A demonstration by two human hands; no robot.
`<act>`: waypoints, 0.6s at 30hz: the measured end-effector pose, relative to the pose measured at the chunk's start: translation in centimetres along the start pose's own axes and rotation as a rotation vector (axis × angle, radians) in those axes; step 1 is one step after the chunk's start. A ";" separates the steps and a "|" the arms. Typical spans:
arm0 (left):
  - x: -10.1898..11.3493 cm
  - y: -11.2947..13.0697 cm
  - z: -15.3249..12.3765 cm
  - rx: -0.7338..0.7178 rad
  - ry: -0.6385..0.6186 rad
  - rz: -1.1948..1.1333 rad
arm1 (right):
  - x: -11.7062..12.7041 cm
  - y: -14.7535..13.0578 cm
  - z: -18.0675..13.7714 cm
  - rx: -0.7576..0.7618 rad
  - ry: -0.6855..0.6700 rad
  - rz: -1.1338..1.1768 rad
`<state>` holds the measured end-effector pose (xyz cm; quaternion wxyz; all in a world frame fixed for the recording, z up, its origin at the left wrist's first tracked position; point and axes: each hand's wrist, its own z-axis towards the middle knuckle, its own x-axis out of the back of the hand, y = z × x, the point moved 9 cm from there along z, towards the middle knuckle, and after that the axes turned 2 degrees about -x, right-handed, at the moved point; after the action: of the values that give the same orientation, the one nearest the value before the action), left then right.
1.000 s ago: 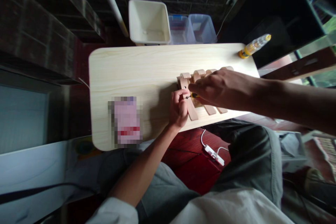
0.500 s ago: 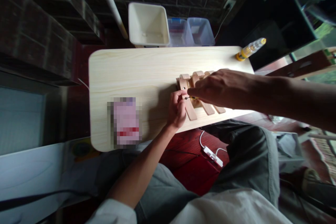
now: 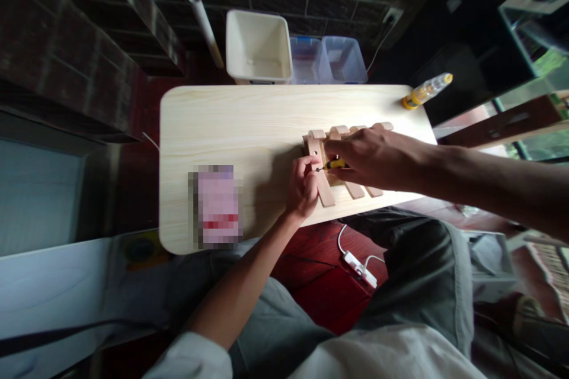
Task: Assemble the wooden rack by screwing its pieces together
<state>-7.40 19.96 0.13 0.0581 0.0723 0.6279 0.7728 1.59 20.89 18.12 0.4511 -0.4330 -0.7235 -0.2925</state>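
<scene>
On the table lies a wooden piece with several slats with curled ends; its nearest slat (image 3: 326, 192) has a small round hole or fitting in it. My right hand (image 3: 362, 154) grips a yellow-and-black screwdriver (image 3: 335, 163), its shaft pointing left. A small dark piece (image 3: 317, 170) sits at the screwdriver's tip against the slat. At the slat's left edge my left hand (image 3: 304, 183) is closed, thumb and fingers bent beside the tip. What its fingers pinch is too small to make out. My right hand covers part of the other slats.
A blurred-out pinkish box (image 3: 217, 207) lies on the left of the pale table (image 3: 231, 112). A clear-and-yellow bottle-shaped container (image 3: 427, 92) stands at the far right corner. Behind the table are a cream bin (image 3: 258, 47) and clear plastic boxes (image 3: 342, 59). A power strip (image 3: 360, 269) lies below.
My right hand has turned and shifted slightly, so more of the screwdriver handle shows. My left hand keeps its place at the slat. The whole view has shifted a little.
</scene>
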 end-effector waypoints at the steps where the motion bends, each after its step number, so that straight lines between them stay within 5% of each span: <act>1: 0.0 0.0 0.0 0.001 -0.001 -0.003 | 0.0 -0.1 -0.1 0.018 0.013 -0.002; 12: 0.0 0.0 0.1 0.029 -0.010 0.005 | 0.6 -1.8 -0.2 0.206 -0.083 -0.165; 18: 0.0 -0.1 0.1 0.054 -0.023 -0.004 | 0.5 -1.6 0.0 0.061 -0.076 -0.107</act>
<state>-7.36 20.07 0.08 0.0650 0.0813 0.6480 0.7544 0.09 20.31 18.51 0.4198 -0.3908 -0.7708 -0.2774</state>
